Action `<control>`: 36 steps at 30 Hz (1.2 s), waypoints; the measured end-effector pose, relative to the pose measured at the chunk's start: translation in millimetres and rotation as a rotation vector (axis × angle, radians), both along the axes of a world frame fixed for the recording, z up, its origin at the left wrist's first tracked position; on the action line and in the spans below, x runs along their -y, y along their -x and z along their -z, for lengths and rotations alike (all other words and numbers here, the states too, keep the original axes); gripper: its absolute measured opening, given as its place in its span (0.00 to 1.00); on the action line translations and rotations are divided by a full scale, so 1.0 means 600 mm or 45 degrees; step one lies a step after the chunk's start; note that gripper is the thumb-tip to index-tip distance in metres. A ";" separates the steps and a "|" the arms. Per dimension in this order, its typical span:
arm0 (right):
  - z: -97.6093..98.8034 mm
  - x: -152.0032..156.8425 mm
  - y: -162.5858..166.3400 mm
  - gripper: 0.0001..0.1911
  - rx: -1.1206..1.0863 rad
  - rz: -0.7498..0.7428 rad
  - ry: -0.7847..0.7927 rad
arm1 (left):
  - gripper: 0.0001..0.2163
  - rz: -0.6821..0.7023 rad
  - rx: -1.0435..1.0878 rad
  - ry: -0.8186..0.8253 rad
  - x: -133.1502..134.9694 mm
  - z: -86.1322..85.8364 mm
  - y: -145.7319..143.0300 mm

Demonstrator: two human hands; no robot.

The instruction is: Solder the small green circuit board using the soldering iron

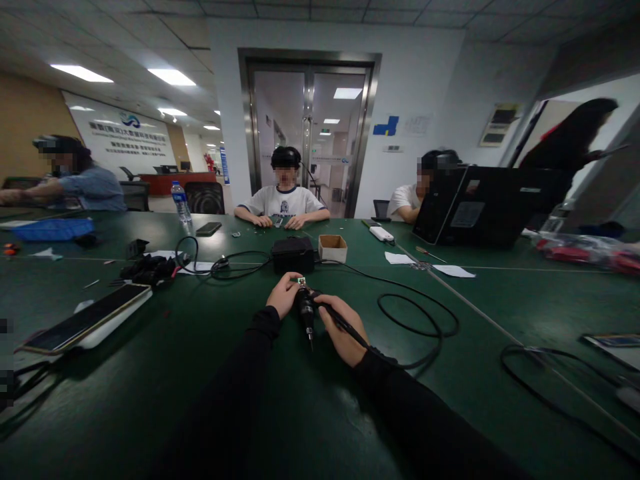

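In the middle of the table my left hand (284,295) is closed, its fingertips pinching a small green-and-white circuit board (302,281). My right hand (347,327) is wrapped round a black pen-shaped tool (342,323), which looks like a soldering iron with a cable trailing off its rear end. Its front end points toward the board; whether they touch is too small to tell. Between my hands is a black cylindrical tool (305,308) with a thin pointed metal tip toward me. The board sits right at its far end.
Beyond my hands stand a black box (293,255) and a small open carton (333,249). A black cable (443,333) loops on the right. A phone (90,319) lies left, near a blue tray (54,229). Across the table sits a person (283,200); others sit left and right.
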State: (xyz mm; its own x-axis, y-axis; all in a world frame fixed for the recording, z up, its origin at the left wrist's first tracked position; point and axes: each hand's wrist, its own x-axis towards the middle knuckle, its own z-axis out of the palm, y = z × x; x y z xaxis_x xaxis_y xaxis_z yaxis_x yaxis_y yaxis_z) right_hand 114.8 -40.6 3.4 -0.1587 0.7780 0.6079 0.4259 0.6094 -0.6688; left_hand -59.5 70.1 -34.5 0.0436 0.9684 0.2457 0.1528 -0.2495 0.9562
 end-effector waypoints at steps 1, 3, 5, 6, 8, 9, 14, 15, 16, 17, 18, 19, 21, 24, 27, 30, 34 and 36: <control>0.001 -0.001 0.000 0.11 -0.014 0.009 -0.011 | 0.10 0.014 0.011 0.001 0.001 -0.001 -0.001; 0.001 -0.002 -0.001 0.12 -0.044 0.031 -0.031 | 0.10 0.049 0.046 0.005 0.004 -0.005 -0.002; 0.002 -0.002 -0.002 0.12 -0.070 0.054 -0.038 | 0.11 0.088 0.089 0.012 0.007 -0.009 -0.004; 0.002 -0.002 -0.002 0.11 -0.076 0.066 -0.036 | 0.12 0.104 0.109 0.014 0.009 -0.011 -0.004; 0.002 -0.002 -0.003 0.11 -0.080 0.082 -0.029 | 0.13 0.125 0.135 0.016 0.012 -0.014 -0.005; 0.002 -0.002 -0.003 0.11 -0.079 0.085 -0.026 | 0.13 0.131 0.145 0.014 0.013 -0.015 -0.005; 0.002 -0.002 -0.003 0.11 -0.075 0.075 -0.026 | 0.13 0.158 0.154 0.007 0.016 -0.017 -0.004; 0.001 -0.001 -0.003 0.11 -0.073 0.075 -0.022 | 0.13 0.164 0.151 0.005 0.017 -0.017 -0.004; 0.001 -0.001 -0.003 0.11 -0.072 0.077 -0.021 | 0.13 0.166 0.147 0.002 0.016 -0.017 -0.003; 0.000 -0.001 -0.003 0.11 -0.072 0.081 -0.022 | 0.12 0.162 0.144 -0.002 0.016 -0.017 -0.003; 0.000 0.000 -0.004 0.11 -0.072 0.082 -0.023 | 0.12 0.153 0.140 -0.007 0.015 -0.017 -0.003; -0.001 0.001 -0.004 0.11 -0.072 0.082 -0.027 | 0.11 0.140 0.133 -0.010 0.014 -0.016 -0.003; -0.001 0.002 -0.004 0.10 -0.071 0.075 -0.037 | 0.11 0.113 0.119 -0.015 0.012 -0.015 -0.003; -0.001 0.004 -0.003 0.10 -0.063 0.055 -0.047 | 0.11 0.107 0.114 -0.016 0.008 -0.010 -0.002; -0.001 0.004 -0.001 0.10 -0.058 0.049 -0.052 | 0.11 0.117 0.126 -0.029 0.004 -0.006 -0.001; -0.001 0.003 0.000 0.10 -0.067 0.053 -0.056 | 0.11 0.131 0.134 -0.047 0.002 -0.004 -0.001; -0.003 0.004 0.000 0.10 -0.067 0.048 -0.052 | 0.11 0.145 0.148 -0.052 0.002 -0.006 -0.001; -0.003 0.005 0.000 0.09 -0.062 0.055 -0.062 | 0.11 0.138 0.153 -0.045 0.003 -0.007 -0.002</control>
State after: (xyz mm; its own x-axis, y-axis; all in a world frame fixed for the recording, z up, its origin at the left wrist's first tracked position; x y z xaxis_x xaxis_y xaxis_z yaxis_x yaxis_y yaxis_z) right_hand 114.7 -43.5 5.5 -0.0949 0.7526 0.6517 0.4198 0.6238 -0.6593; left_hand -58.2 68.3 -30.5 0.1160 0.9502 0.2891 0.0083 -0.2920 0.9564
